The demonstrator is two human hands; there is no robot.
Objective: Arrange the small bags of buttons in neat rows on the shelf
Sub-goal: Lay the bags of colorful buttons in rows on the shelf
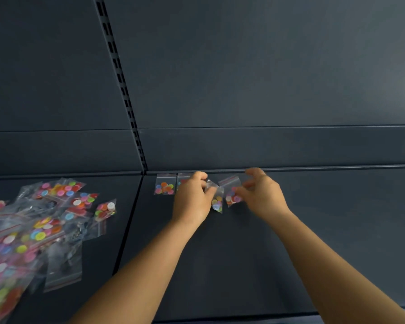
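Note:
Small clear zip bags of coloured buttons lie on a dark shelf [290,230]. One bag [164,184] lies flat at the back edge, and a second bag [182,180] beside it is half hidden by my left hand [192,199]. That hand pinches a third bag [217,199], which hangs tilted just above the shelf. My right hand [260,195] is blurred; its fingertips pinch a fourth bag [232,192] close to the right of the third.
A loose pile of button bags [40,230] covers the left shelf section. A seam [129,230] divides the two sections. A slotted upright [122,90] runs up the dark back panel. Bare shelf lies right of my hands.

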